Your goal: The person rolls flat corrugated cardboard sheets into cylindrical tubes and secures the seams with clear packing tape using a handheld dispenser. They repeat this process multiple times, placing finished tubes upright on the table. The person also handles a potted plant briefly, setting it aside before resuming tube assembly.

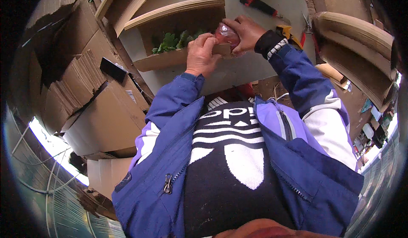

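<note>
Both hands (221, 42) pinch a glossy reddish packet (227, 35) over a box of greens (172, 42)

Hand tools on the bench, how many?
2 clearly. A red-and-black-handled tool lies at the far edge of the bench top, and pliers or snips lie just beyond the right hand. The jacket sleeve could hide more.
</note>
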Available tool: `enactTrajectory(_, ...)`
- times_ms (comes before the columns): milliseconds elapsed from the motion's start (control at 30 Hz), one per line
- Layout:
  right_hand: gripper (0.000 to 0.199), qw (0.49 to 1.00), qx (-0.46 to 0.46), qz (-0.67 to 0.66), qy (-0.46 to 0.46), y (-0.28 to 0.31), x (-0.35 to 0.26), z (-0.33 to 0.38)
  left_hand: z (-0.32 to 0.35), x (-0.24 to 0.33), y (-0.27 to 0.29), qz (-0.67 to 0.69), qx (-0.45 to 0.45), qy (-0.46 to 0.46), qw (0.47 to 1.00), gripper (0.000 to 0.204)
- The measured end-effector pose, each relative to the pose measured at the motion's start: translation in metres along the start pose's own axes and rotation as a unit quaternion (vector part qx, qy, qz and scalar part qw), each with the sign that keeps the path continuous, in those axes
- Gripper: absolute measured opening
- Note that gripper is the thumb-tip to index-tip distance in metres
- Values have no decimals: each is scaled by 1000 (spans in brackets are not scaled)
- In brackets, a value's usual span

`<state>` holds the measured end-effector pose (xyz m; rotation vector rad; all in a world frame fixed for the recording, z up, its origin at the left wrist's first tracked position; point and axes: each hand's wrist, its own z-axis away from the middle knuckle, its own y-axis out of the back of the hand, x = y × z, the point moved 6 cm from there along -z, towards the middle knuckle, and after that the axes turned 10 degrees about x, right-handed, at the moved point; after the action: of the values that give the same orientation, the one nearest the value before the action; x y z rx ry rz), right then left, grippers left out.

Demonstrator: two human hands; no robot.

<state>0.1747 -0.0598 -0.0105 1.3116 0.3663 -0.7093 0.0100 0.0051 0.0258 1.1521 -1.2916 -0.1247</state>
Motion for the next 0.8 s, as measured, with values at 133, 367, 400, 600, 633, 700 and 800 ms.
enactTrajectory(133, 110, 1000, 2, 17, -7, 2, -2, -1, -4, -2, 1, 35, 4, 2, 999, 46)
enactTrajectory(367, 101, 994, -72, 3, -81, -3, 22, -23, -37, 3, 4, -28, -15, -115, 993, 21)
enactTrajectory(400, 98, 994, -81, -36, -64, -1, 23, -29, -44, 4, 4, -40, -6, -146, 988, 20)
enactTrajectory(600, 80, 980, -102, -167, -27, 6, 35, -44, -84, -28, -27, 57, -211, -4, 976, 19)
enactTrajectory(633, 85, 974, -79, -197, -78, 5, 42, -40, -91, -34, -28, 72, -214, 29, 974, 19)
enactTrajectory(700, 94, 947, 6, -292, -135, 4, 48, -29, -102, -41, -29, 105, -207, 63, 971, 20)
enactTrajectory(800, 107, 957, 67, -238, -154, -4, 52, -16, -103, -46, -34, 104, -212, 119, 965, 20)
